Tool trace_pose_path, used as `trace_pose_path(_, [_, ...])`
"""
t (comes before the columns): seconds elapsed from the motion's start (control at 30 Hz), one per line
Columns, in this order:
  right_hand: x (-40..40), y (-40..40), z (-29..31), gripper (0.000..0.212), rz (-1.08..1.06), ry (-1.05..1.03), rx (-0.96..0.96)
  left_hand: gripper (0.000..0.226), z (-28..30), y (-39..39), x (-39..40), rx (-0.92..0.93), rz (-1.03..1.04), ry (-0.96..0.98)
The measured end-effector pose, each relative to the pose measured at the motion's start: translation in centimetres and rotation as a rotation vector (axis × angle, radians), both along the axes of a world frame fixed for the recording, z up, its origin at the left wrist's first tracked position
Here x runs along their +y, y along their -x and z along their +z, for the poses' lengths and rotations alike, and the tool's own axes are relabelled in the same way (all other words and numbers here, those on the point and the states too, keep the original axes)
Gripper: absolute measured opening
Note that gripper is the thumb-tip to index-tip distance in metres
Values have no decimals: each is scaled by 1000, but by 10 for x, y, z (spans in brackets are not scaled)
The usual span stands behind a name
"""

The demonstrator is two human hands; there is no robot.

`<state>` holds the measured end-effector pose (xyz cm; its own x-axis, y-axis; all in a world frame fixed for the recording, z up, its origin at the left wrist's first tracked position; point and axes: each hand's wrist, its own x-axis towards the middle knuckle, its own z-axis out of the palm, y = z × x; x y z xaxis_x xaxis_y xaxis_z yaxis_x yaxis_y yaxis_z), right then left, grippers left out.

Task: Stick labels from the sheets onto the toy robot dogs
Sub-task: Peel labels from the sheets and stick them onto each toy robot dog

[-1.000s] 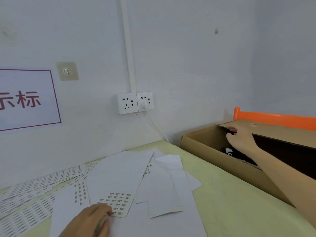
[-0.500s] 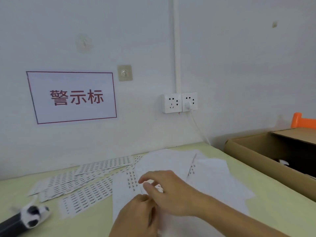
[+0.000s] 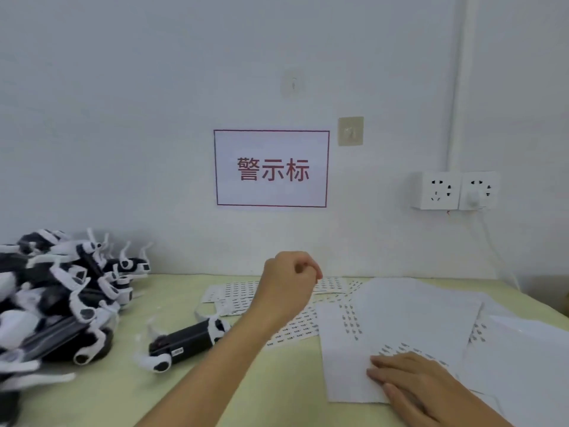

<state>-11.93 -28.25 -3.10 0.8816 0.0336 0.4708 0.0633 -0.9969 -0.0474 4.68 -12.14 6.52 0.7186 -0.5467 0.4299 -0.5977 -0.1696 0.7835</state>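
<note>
One black-and-white toy robot dog lies on its side on the pale green table. A heap of several more toy dogs fills the left side. White label sheets overlap on the right, and printed label strips lie by the wall. My left hand is raised above the table between the single dog and the sheets. Its fingers are curled tight, and I see nothing in them. My right hand rests flat on the nearest sheet, its fingers straight beside a patch of labels.
A white sign with red characters hangs on the wall behind the table. Two white wall sockets sit to its right, one with a plug and cable. Bare table shows between the single dog and the sheets.
My view swung left, off the cardboard box and onto the dog heap. My right hand left the box and now lies on the sheet. My left hand lifted off the sheet.
</note>
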Motion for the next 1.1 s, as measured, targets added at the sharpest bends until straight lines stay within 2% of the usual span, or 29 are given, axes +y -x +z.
trace_pose_path(0.07, [3,0,0,36,18,38,-93,30,20,-26,26,-40,16,-144])
trace_pose_path(0.17, [7,0,2,53,-37,19,-60,9,32,-62,66,-133,29,-470])
trace_pose_path(0.37, [13,7,10,55,-90,28,-87,78,17,-97,113,-66,45,-1086])
trace_pose_path(0.43, [16,6,8,57,-66,-21,-66,90,7,-101,114,-42,66,-1202])
trace_pose_path(0.5, [18,5,14,54,-5,1,-16,94,-3,-105,113,-44,109,-1228])
trace_pose_path(0.57, [14,2,11,44,38,39,-63,93,-11,-108,112,-82,145,-1182])
trace_pose_path(0.6, [15,3,11,44,31,33,-17,92,-13,-109,112,-100,160,-1154])
trace_pose_path(0.63, [12,4,9,48,5,4,44,88,-14,-109,111,-115,161,-1126])
trace_pose_path(0.7, [11,6,8,53,-35,-10,-35,73,-14,-110,110,-118,138,-1043])
trace_pose_path(0.77, [9,6,8,49,-44,-30,-30,65,-9,-110,108,-98,130,-895])
trace_pose_path(0.83, [9,6,8,48,-42,-25,2,57,-3,-107,103,-56,137,-667])
trace_pose_path(0.97, [7,3,6,54,-31,18,-86,46,9,-91,84,305,34,-125])
trace_pose_path(1.1, [6,2,1,54,-45,34,-79,40,15,-63,57,570,-168,176])
